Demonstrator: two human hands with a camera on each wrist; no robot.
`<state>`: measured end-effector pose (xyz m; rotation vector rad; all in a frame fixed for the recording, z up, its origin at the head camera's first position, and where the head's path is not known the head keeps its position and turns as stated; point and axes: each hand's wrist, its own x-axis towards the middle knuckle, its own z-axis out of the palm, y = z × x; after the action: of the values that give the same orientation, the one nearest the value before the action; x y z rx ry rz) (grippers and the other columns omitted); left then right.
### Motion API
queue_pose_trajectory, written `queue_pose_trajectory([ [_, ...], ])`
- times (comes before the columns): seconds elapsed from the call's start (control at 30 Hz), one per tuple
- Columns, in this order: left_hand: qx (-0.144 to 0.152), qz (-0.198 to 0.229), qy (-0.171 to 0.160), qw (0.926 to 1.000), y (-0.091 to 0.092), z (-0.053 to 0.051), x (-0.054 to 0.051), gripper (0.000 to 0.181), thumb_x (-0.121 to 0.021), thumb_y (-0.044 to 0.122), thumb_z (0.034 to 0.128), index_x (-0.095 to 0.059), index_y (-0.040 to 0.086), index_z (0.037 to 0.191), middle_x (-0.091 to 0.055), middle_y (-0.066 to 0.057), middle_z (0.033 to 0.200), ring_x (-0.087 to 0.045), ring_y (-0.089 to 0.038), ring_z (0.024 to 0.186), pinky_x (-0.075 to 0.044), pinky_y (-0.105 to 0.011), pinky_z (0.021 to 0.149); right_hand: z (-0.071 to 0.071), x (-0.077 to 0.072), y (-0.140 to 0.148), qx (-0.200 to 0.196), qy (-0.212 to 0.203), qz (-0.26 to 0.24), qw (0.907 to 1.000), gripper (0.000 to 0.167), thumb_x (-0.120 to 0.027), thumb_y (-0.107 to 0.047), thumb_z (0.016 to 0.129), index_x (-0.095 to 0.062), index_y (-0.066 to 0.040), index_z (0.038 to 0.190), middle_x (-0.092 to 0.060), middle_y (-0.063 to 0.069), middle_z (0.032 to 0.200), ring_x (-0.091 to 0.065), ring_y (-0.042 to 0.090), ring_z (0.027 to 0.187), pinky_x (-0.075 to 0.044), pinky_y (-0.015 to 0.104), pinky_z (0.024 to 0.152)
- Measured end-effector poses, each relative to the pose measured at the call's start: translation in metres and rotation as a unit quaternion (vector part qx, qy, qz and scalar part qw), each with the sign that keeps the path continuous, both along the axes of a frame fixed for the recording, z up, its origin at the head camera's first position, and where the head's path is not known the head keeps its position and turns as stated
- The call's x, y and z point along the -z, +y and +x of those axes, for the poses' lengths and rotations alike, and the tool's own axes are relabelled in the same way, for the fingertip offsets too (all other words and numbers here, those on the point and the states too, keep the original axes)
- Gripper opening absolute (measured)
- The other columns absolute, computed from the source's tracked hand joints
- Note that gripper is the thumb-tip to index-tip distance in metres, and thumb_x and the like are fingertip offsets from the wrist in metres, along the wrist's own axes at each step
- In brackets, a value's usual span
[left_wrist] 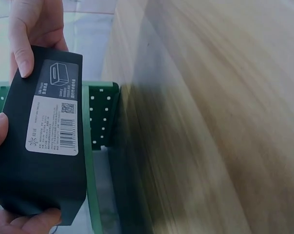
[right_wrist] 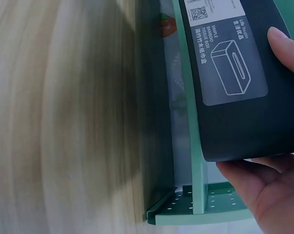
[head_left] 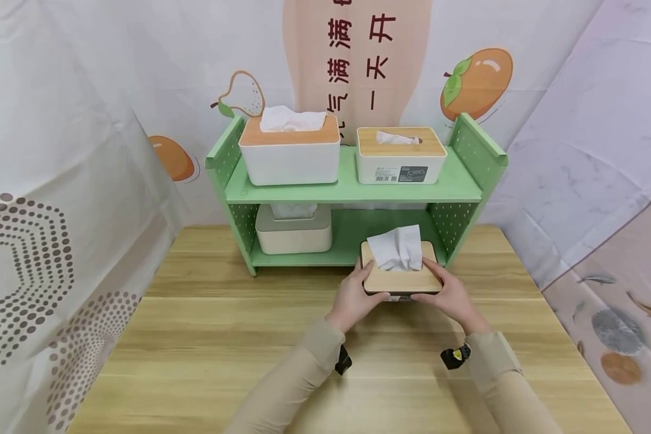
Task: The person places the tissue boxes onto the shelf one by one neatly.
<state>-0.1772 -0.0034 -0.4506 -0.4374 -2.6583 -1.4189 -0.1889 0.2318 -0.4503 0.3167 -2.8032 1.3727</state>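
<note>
A black tissue box (head_left: 396,281) with a light wooden lid and a white tissue sticking up is between the two hands, at the front right of the lower shelf. The left hand (head_left: 352,301) grips its left end, thumb on the front face and fingers along the side. On the opposite end, the right hand (head_left: 453,299) holds in the same way. Both wrist views show the box's labelled black front (left_wrist: 40,180) above the table level, overlapping the shelf edge. In the right wrist view the right thumb (right_wrist: 287,51) lies against that face.
A green two-tier shelf (head_left: 352,193) stands at the back of the wooden table (head_left: 222,337). A large white tissue box (head_left: 293,163) and a smaller one (head_left: 371,169) sit on top. Lower left holds a grey-lidded box (head_left: 295,241). Patterned cloths surround the table.
</note>
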Motion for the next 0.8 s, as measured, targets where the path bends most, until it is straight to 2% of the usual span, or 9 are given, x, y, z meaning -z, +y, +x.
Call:
queue_pose_trajectory([
  [0.27,-0.007,-0.023,-0.015,0.9996,-0.005,-0.013,-0.001,0.079,-0.076,0.033,0.0798,-0.039,0.007,0.144,-0.025,-0.028,0.149,-0.037,-0.037,0.134,-0.040,-0.042,0.105,-0.016,0.001,-0.004,-0.016,-0.019,-0.010,0.9996,0.089,-0.081,-0.025,0.075,-0.032,-0.010,0.148,-0.031,0.023,0.151,-0.042,0.042,0.128,-0.042,0.052,0.099],
  [0.5,-0.005,-0.024,-0.040,0.9989,-0.005,-0.018,0.006,0.079,-0.075,0.033,0.0813,-0.036,0.008,0.145,-0.025,-0.027,0.150,-0.035,-0.036,0.136,-0.039,-0.042,0.105,-0.023,0.010,-0.004,-0.025,-0.030,-0.005,0.9992,0.090,-0.081,-0.027,0.074,-0.032,-0.010,0.148,-0.031,0.022,0.151,-0.041,0.042,0.130,-0.040,0.053,0.101],
  [0.67,-0.001,-0.027,-0.028,0.9992,-0.005,-0.024,0.010,0.078,-0.074,0.033,0.0823,-0.036,0.007,0.145,-0.026,-0.027,0.149,-0.035,-0.036,0.136,-0.040,-0.043,0.104,-0.028,0.011,-0.005,-0.030,-0.034,-0.014,0.9989,0.090,-0.081,-0.026,0.075,-0.031,-0.007,0.148,-0.028,0.023,0.152,-0.027,0.042,0.138,-0.031,0.054,0.107],
  [0.8,-0.005,-0.029,-0.015,0.9994,-0.004,-0.032,0.011,0.077,-0.074,0.033,0.0824,-0.037,0.006,0.145,-0.029,-0.026,0.149,-0.034,-0.035,0.137,-0.040,-0.042,0.105,-0.035,0.009,-0.006,-0.033,-0.029,-0.020,0.9988,0.088,-0.080,-0.024,0.076,-0.031,-0.007,0.148,-0.028,0.023,0.152,-0.024,0.042,0.140,-0.028,0.054,0.110],
])
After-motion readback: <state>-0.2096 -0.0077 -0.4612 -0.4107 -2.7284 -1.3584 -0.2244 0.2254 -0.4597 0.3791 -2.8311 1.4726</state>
